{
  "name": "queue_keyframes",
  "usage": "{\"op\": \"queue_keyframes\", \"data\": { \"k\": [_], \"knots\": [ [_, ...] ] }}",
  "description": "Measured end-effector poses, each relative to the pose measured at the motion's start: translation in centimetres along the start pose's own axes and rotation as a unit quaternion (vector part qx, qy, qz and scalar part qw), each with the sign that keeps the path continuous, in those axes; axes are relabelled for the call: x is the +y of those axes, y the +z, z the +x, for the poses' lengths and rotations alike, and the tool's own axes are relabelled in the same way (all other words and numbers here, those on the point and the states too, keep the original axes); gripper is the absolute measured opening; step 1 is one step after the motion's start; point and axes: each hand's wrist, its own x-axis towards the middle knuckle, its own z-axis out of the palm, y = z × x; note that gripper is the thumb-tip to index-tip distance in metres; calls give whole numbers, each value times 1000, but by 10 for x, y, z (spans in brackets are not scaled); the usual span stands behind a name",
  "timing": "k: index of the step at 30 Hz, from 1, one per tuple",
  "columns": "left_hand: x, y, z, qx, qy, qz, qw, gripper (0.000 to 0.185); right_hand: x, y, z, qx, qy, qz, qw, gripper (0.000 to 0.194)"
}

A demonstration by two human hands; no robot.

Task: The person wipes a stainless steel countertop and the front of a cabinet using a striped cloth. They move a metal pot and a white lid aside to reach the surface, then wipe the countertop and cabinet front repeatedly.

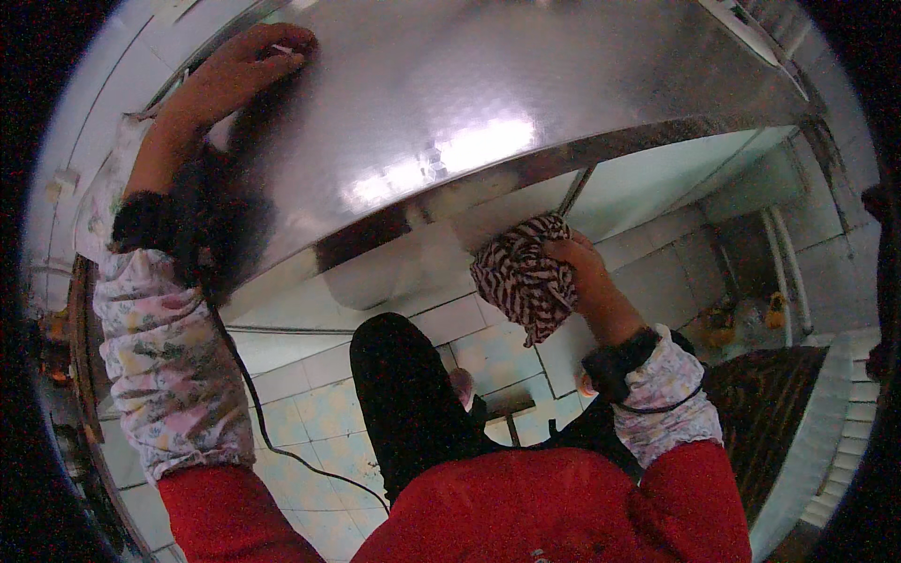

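My right hand (591,271) grips a bunched cloth (524,271) with dark and pale zigzag stripes. The cloth hangs below the front edge of a shiny metal tabletop (563,77). At the far left of that tabletop is my left hand (246,67), its fingers curled and the thumb close to the fingertips. A small white thing (283,49) shows between them, too little of it visible to name. Both forearms wear floral sleeve covers (176,352) with dark cuffs.
A black cable (264,422) runs from my left wrist down towards my body. Below the tabletop are pale panels and a tiled floor (303,415). White pipes (781,267) stand at right, near a dark ribbed surface (764,401). A pale tiled wall (127,77) borders the upper left.
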Motion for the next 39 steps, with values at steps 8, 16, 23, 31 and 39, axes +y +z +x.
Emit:
{"op": "queue_keyframes", "data": {
  "k": [8, 16, 23, 31, 39],
  "knots": [
    [-16, 0, 4, -34, 5, -22, 999, 31, 19, -8, 16, 62, -79, -183, 978, 35],
    [-9, 2, -3, -2, -11, -13, 1000, 33, 36, -30, 20, 46, -72, -275, 958, 30],
    [25, 2, -12, -1, 13, 41, 999, 33, 56, -54, 16, 44, -100, -281, 954, 30],
    [36, 5, -16, 8, -37, 18, 999, 34, 32, -26, 3, 135, 41, -110, 984, 26],
    [37, 2, -15, -5, -7, 14, 1000, 33, 1, -13, -14, 101, -9, -34, 994, 29]
  ]
}}
